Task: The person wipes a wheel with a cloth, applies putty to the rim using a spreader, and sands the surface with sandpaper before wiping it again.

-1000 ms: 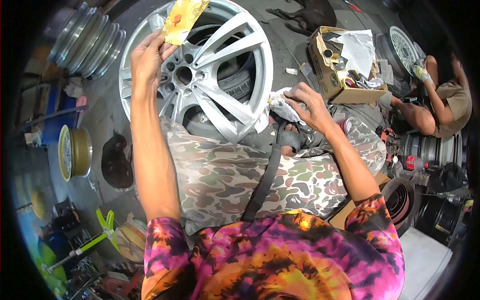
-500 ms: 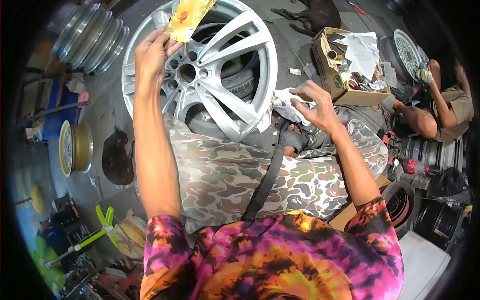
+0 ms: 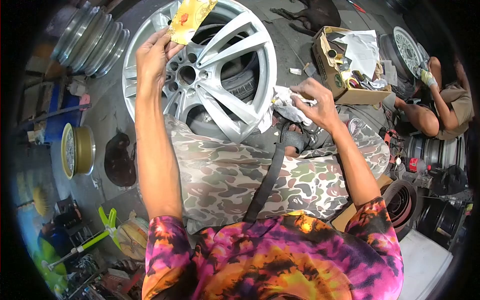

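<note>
Silver alloy wheel (image 3: 220, 75) leans against the seated person's knees, with both hands busy near it.

Yellow sheet of sandpaper (image 3: 190, 20) is pinched between thumb and fingers of the left hand (image 3: 152, 55), raised in front of the wheel's upper rim. The right hand (image 3: 315, 102) is closed on a crumpled white cloth (image 3: 285, 105) just beside the wheel's right edge. A cardboard box (image 3: 345, 65) of supplies stands near, and another person (image 3: 440, 105) works on a second wheel (image 3: 407, 50) behind it.

1. A yellow sheet (image 3: 190, 19), creased and bearing a red smear, is standing raised over the upper rim of the silver wheel (image 3: 227, 95).
2. A crumpled white cloth (image 3: 285, 104) is bunching just beside that wheel's right edge.
</note>
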The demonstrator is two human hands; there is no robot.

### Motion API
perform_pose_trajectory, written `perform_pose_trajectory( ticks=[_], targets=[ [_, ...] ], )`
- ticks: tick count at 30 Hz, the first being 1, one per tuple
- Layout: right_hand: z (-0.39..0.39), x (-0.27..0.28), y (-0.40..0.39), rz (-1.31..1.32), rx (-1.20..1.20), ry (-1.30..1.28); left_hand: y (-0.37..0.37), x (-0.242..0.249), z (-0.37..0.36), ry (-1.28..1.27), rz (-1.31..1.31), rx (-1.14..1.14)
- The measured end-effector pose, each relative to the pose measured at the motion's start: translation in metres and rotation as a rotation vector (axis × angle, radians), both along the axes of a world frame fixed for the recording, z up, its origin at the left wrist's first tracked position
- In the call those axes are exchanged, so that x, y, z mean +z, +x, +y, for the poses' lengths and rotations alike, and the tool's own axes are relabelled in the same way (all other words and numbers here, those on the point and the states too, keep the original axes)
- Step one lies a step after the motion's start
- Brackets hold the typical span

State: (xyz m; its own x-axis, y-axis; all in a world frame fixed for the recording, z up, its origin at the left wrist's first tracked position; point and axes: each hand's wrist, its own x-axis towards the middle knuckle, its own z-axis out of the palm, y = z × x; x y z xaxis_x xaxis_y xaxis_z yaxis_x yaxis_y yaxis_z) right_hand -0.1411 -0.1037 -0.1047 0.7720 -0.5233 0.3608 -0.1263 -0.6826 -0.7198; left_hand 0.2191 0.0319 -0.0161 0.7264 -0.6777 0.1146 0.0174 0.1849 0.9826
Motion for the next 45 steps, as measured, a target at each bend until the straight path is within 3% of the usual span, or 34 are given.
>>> perform_pose_trajectory(
  ticks=[3,9,13,15,19,23,31,35,39,45],
  targets=[
    [-0.007,-0.006,0.007,-0.037,-0.045,-0.156,-0.004,0.001,0.0,0.028,-0.008,0.011],
    [0.001,-0.017,-0.001,0.113,0.083,-0.101,0.001,0.002,0.002,0.07,-0.003,0.013],
    [-0.008,-0.017,-0.007,0.085,0.029,0.041,0.002,0.003,0.001,0.071,-0.016,-0.015],
    [-0.011,-0.033,-0.003,-0.062,-0.117,0.255,-0.003,0.006,0.0,0.077,-0.009,-0.019],
    [-0.013,-0.061,0.017,-0.18,-0.044,0.435,-0.01,0.01,0.001,0.083,-0.007,-0.004],
    [0.0,-0.077,0.023,-0.126,-0.003,0.416,-0.007,0.009,0.003,0.083,-0.024,-0.007],
    [0.015,-0.058,0.006,0.023,0.023,0.2,-0.004,0.006,-0.004,0.07,0.012,0.008],
    [0.005,-0.041,0.018,-0.132,-0.048,0.06,-0.004,0.002,-0.002,0.04,-0.012,-0.026],
    [0.003,-0.046,0.024,-0.097,-0.018,-0.057,-0.003,0.002,0.001,0.008,-0.014,-0.006],
    [0.014,-0.062,0.018,-0.072,0.0,0.008,-0.003,0.006,0.002,0.047,0.004,0.005]
  ],
)
